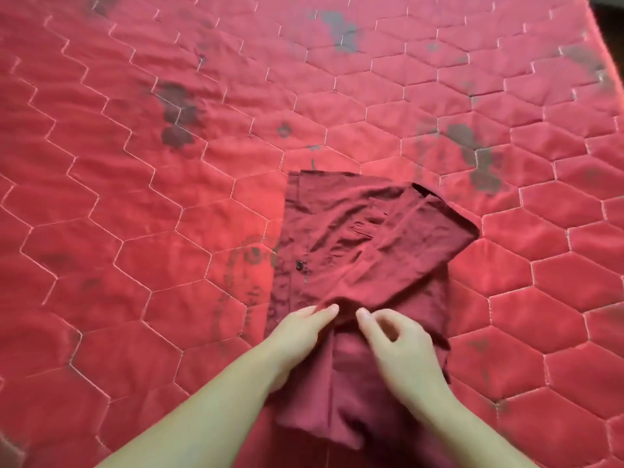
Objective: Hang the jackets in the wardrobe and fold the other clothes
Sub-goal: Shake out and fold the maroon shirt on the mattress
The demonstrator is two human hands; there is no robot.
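A dark red button shirt (354, 238) lies partly folded on the red quilted bed (135, 197), a little right of centre. A black button shows on its left placket, and one sleeve lies folded diagonally across the front. My left hand (304, 332) rests flat on the shirt's near part, fingers stretched out and close together, pressing the cloth. My right hand (395, 346) is beside it with fingers curled, its fingertips on a fold of the shirt. The shirt's near end is partly hidden under my hands and forearms.
The quilt has a hexagon stitch pattern and several dark stains (179, 109). The bed's right edge (607, 45) runs along the top right corner, with dark floor beyond. No other clothes are in view.
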